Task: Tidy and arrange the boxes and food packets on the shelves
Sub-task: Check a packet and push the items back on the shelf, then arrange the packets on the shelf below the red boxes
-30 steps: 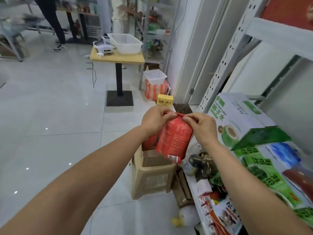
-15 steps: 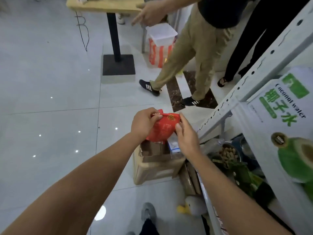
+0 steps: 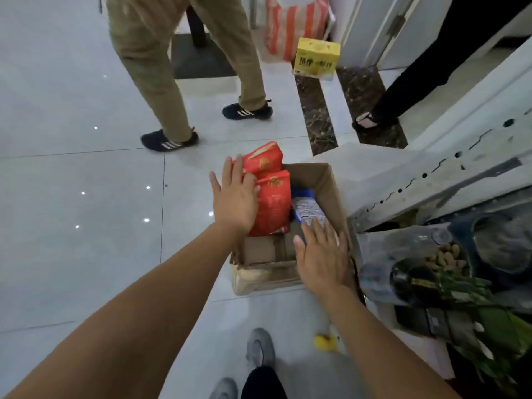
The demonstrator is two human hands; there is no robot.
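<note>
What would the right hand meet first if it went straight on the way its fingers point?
Most likely the blue-white packet in the box. The right hand is open and points forward at the packet's near end. It may be touching it; depth is unclear.

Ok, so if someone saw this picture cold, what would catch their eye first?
Most likely the two red packets standing in the open cardboard box at centre, with the left hand flat against them and the right hand spread over the box's right side. Next comes the yellow box on the floor near the top, to the right of a passer-by's khaki trouser legs.
</note>
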